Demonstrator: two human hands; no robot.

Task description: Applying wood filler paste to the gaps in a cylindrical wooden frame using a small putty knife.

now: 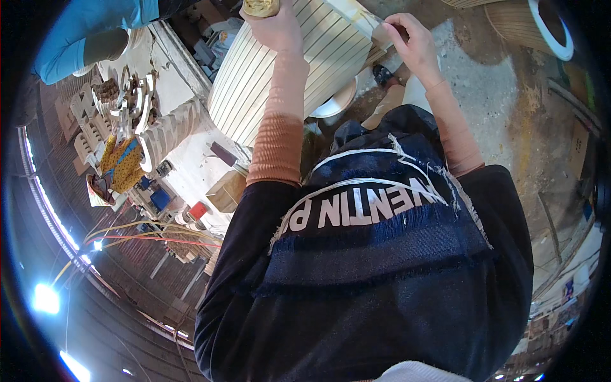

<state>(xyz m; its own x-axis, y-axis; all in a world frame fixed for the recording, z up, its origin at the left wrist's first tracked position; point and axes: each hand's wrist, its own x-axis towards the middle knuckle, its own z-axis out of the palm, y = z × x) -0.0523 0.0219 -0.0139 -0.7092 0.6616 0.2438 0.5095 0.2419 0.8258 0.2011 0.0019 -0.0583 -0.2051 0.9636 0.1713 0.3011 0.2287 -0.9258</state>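
My left hand (276,32) grips a round, yellowish roll (261,6) that the top edge of the view partly cuts off. Below it stands a cream-coloured, barrel-shaped piece (260,81) with narrow grooves like slats. A pale, partly see-through strip (355,16) runs along the upper right edge of this piece. At its end my right hand (411,44) pinches the strip between thumb and fingers. A white ring-shaped rim (336,102) shows at the piece's lower side.
Left is a white worktop (184,176) with curved white parts (145,114), a wooden block (226,191) and a yellow patterned cloth (121,162). Another person's blue sleeve (102,28) enters at upper left. Hoses (152,227) hang nearby. Another slatted piece (518,28) lies upper right on the concrete floor (477,86).
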